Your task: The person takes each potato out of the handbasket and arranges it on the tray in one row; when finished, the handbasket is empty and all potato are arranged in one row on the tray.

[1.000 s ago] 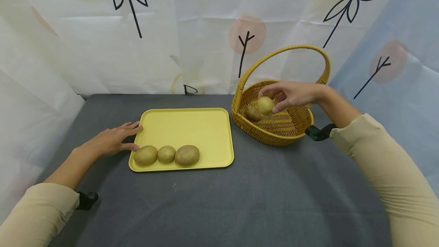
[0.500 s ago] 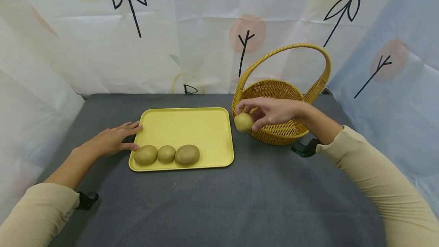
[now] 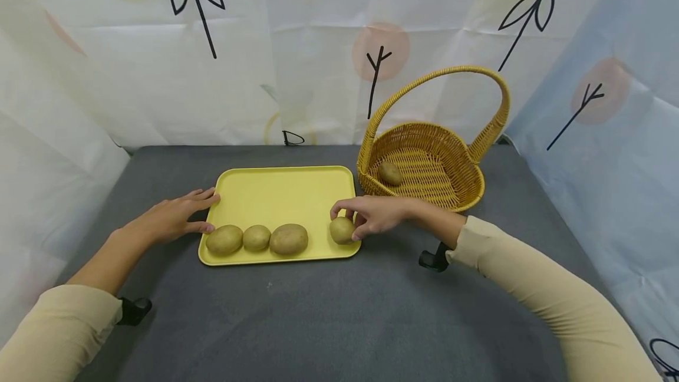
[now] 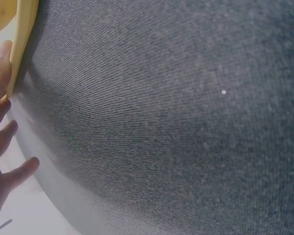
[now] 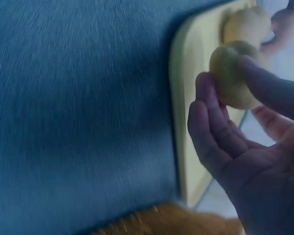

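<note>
Right hand (image 3: 378, 214): pinching a small potato (image 3: 342, 230) between thumb and fingers
Pinched spud: right over the near right corner of the yellow tray (image 3: 286, 193); can't really tell if touching down
Left hand (image 3: 172, 217): fingers kinda spread; thumb and fingertips at the tray's left rim
Three potatoes (image 3: 257, 238): side by side along the near edge, toward the left
Wicker basket (image 3: 421, 134): right of the tray, bit further back; one more potato (image 3: 390, 174) inside

The left sleeve (image 3: 66, 323) is plain light beige, broad at its cuffed end, and the right sleeve (image 3: 541, 299) matches it, finely creased along its length, with a small black left wrist camera (image 3: 135, 310) and an equally dark right wrist camera (image 3: 435, 259) at their edges.
</note>
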Tool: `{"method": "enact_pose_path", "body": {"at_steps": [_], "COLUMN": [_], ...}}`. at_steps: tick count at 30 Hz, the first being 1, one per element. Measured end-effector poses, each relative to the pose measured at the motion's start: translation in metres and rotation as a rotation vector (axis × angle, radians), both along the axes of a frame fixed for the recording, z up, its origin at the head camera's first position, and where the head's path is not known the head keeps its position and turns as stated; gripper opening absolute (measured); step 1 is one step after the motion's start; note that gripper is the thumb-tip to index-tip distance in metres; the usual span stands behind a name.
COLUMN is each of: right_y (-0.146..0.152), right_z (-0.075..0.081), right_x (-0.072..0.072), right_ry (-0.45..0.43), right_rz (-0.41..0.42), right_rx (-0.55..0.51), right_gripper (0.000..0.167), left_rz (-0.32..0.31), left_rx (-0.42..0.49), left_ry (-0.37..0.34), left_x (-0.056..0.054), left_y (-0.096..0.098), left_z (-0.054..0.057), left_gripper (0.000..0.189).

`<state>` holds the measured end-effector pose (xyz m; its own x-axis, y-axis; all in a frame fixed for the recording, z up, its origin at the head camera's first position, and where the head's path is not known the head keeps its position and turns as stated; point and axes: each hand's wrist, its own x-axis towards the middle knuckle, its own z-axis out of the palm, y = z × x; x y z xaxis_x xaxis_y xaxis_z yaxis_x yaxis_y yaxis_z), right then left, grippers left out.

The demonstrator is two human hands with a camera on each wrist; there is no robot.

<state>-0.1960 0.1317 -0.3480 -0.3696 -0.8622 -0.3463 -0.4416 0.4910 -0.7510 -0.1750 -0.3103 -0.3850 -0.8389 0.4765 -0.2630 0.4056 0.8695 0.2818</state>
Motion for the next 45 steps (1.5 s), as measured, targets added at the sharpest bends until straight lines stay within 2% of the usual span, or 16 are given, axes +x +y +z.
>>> {"method": "enact_pose_path", "body": {"at_steps": [4,11,20,28,35,40,45], "right_y": [-0.011,-0.031,-0.043,-0.043,-0.026,-0.005,0.021], "right_z": [-0.012,-0.023,-0.028,-0.027,-0.007,0.018,0.047], "right_x": [0.002,0.007,0.01,0.011,0.008,-0.001,-0.009], "right_ry": [-0.007,0.068,0.097,0.05,0.008,0.037,0.065], "right_rz": [-0.019,0.0,-0.025,-0.035,-0.063,-0.07,-0.119], "right_rx": [0.006,-0.018,-0.029,-0.028,0.021,-0.017,-0.053], "right_gripper": [0.049,0.049,0.05,0.052,0.059,0.055,0.052], "left_rz": [-0.007,-0.001,-0.014,-0.027,-0.013,-0.019,-0.008], "left_rx": [-0.001,0.001,-0.013,-0.007,0.008,0.005,0.017], "left_ry": [0.006,0.003,0.002,0.003,0.0,0.001,-0.007], "left_x": [-0.001,-0.002,-0.004,-0.004,-0.002,-0.003,-0.002], "left_y": [0.0,0.001,0.0,-0.001,-0.001,-0.002,-0.001], "left_z": [-0.001,-0.001,0.001,0.0,-0.001,-0.002,-0.001], "left_gripper": [0.088,0.086,0.088,0.088,0.086,0.088,0.088]}}
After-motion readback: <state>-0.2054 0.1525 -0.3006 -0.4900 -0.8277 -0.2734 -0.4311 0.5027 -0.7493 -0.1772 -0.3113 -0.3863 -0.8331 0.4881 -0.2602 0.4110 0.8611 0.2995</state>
